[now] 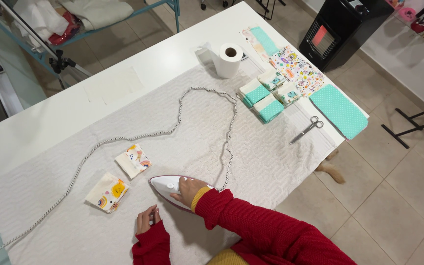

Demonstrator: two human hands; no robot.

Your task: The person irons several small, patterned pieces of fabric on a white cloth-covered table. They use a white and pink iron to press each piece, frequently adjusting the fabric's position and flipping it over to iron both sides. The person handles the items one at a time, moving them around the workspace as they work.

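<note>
The white desk (pixel 50 118) carries a quilted white pad (pixel 271 162) that covers most of its top. A braided cord (pixel 123 138) runs across the pad from its far-left corner, loops up toward the paper roll (pixel 229 60) and drops back down to the iron (pixel 170 189).

The iron is the landmark: it lies flat on the pad near the front edge, nose pointing left. The right hand (pixel 190 190) rests on top of it, fingers wrapped around the handle, holding it. The left hand (pixel 145 219) lies on the pad just in front and left of the iron, fingers curled loosely inward, holding nothing that shows.

Left of the iron lie two folded printed fabric pieces (pixel 133 160), one just behind and left, the other (pixel 108 192) farther left. Well behind and right of the iron sit a teal dotted cloth (pixel 339 110), small folded teal-and-print stacks (pixel 266 95), and scissors (pixel 306 129) between them.
</note>
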